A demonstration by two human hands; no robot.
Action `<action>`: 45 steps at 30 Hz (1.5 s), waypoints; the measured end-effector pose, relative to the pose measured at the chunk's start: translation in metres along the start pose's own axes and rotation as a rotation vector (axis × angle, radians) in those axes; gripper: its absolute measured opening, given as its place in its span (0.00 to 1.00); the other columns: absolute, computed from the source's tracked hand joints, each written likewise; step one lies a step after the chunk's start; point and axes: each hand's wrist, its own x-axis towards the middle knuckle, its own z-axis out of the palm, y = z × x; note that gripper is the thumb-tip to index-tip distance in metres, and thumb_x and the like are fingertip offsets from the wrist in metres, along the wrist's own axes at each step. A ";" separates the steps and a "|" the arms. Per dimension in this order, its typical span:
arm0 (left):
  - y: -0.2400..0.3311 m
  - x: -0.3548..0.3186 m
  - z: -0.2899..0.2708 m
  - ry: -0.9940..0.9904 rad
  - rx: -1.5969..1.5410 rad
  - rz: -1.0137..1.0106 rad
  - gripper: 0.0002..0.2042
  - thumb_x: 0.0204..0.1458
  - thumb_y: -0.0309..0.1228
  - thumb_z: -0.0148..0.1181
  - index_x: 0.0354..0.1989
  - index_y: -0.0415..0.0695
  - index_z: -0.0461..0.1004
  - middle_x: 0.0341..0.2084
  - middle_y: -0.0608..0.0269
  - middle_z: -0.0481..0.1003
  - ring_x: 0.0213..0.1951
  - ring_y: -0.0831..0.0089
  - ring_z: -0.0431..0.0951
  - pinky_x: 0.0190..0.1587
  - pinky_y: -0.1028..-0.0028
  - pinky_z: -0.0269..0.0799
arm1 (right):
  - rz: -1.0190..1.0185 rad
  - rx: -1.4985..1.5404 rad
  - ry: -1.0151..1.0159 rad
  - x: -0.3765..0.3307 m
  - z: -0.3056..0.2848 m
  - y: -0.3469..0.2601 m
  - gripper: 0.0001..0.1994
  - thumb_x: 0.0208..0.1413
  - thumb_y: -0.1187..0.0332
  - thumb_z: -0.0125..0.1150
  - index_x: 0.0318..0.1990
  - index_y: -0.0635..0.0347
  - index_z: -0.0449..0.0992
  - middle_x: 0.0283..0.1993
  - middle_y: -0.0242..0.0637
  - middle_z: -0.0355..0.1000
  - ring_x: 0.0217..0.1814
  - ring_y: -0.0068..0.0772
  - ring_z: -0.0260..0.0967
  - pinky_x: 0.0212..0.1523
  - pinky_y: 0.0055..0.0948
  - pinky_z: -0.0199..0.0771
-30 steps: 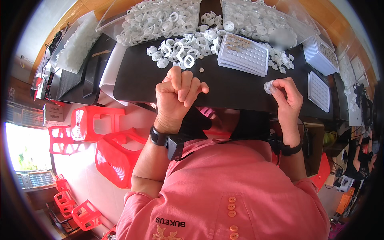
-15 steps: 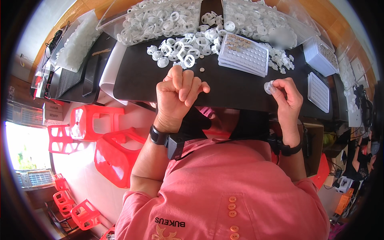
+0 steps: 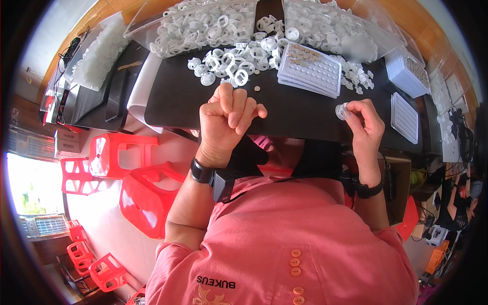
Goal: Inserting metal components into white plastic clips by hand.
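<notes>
Over the near edge of the black table, my left hand [image 3: 221,122] is held palm up with its fingers curled in and one fingertip sticking out to the right. Whatever lies inside those fingers, if anything, is hidden. My right hand [image 3: 367,124] pinches a small round white plastic part [image 3: 341,111] between thumb and fingertips, above the table's right half. A small pale disc [image 3: 256,88] lies on the table just beyond my left hand. Loose white plastic rings [image 3: 240,77] are heaped behind it.
Clear bins [image 3: 203,30] full of white parts line the back. A stack of white trays [image 3: 310,71] with tan discs stands mid-table, beside small white pieces [image 3: 357,76]. Another tray [image 3: 405,118] and a taller stack [image 3: 406,73] are at right. Red stools [image 3: 147,201] stand at left.
</notes>
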 end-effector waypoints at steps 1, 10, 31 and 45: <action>0.000 0.000 0.000 0.000 -0.001 0.000 0.10 0.47 0.20 0.47 0.17 0.47 0.62 0.10 0.64 0.63 0.12 0.70 0.61 0.44 0.55 0.77 | 0.005 0.005 0.002 0.000 0.000 0.000 0.03 0.56 0.81 0.64 0.36 0.66 0.75 0.32 0.31 0.70 0.32 0.20 0.67 0.34 0.20 0.67; -0.001 0.000 0.000 -0.006 -0.015 0.013 0.10 0.46 0.19 0.46 0.17 0.47 0.62 0.10 0.63 0.63 0.12 0.70 0.61 0.43 0.55 0.77 | 0.014 -0.007 -0.008 0.000 0.000 0.000 0.03 0.57 0.80 0.63 0.36 0.66 0.75 0.32 0.31 0.69 0.32 0.20 0.67 0.35 0.20 0.67; 0.000 -0.003 0.017 0.031 0.058 -0.024 0.11 0.48 0.21 0.51 0.20 0.49 0.59 0.13 0.66 0.58 0.15 0.74 0.56 0.39 0.66 0.61 | -0.066 -0.030 0.092 -0.003 0.002 0.003 0.06 0.49 0.82 0.62 0.33 0.61 0.76 0.29 0.37 0.68 0.28 0.38 0.71 0.30 0.32 0.70; 0.001 -0.003 0.010 0.007 0.063 -0.017 0.12 0.50 0.16 0.46 0.20 0.48 0.59 0.12 0.63 0.59 0.13 0.71 0.56 0.41 0.63 0.64 | -0.114 -0.066 0.110 -0.002 0.002 0.007 0.06 0.51 0.79 0.62 0.34 0.56 0.74 0.31 0.34 0.69 0.33 0.41 0.72 0.31 0.38 0.72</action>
